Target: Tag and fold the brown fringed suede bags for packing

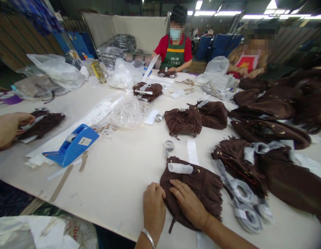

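Fringed brown bag [202, 185] lies pressed under left hand [153, 209] and right hand [189, 204], grips flat, clasping nothing.

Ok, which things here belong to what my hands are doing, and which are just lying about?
In hand: brown fringed bag, left hand and right hand on it; white strip across its top.
Lying about: blue tape dispenser, crumpled clear plastic, pile of brown bags at right.

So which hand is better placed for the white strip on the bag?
Probably right: right hand lies on the fringed bag, fingers nearest the white strip; left hand rests at its edge.
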A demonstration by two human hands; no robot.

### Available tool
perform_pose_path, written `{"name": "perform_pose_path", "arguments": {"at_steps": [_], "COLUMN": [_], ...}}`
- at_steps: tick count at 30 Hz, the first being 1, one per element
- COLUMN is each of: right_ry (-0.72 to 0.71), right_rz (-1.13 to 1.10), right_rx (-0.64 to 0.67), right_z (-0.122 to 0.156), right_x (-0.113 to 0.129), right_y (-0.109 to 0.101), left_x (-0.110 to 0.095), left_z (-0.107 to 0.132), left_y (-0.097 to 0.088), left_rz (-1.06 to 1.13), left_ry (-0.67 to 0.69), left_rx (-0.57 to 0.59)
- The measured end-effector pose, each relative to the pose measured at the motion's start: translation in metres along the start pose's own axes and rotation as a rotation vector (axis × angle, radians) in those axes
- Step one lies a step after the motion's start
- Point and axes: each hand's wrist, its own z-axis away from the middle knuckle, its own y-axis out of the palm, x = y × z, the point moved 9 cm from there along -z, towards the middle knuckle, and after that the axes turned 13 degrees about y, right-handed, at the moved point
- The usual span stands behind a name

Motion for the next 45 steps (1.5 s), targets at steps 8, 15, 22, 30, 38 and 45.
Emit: {"name": "perform_pose_path", "arguments": {"at_steps": [8, 15, 22, 30, 38, 45], "right_ry": [0.01, 0.247, 0.392, 0.408, 0.515, 0.432], "right_rz": [-0.198, -0.293, 0.004, -0.07, -0.077, 0.009], "right_rx": [-0.077, -0.292, 0.568, 0.579, 0.312, -0.301], "right_z": [0.004, -0.044, -0.177, -0.166, -0.155, 0.033], "right_x": [-0.001, -0.06, -0.103, -0.123, -0.114, -0.039], "right_y": [-0.019, -0.115, -0.028, 0.002, -0.062, -0.11], "left_x": [-0.041, -0.028, -0.025, -0.029, -0.036, -0.04], "left_z": [0.003, 0.012, 0.01, 0.01, 0.005, 0.009], "left_y": [0.038, 0.058, 0.064, 0.069, 0.062, 0.061], "left_rz": [-0.102, -0.314, -0.323, -0.296, -0.286, -0.274], "left_ry": [0.156, 0.203, 0.171, 0.159, 0.216, 0.313], "left_rx": [-0.055, 0.034, -0.022, 0.038, 0.072, -0.01]}}
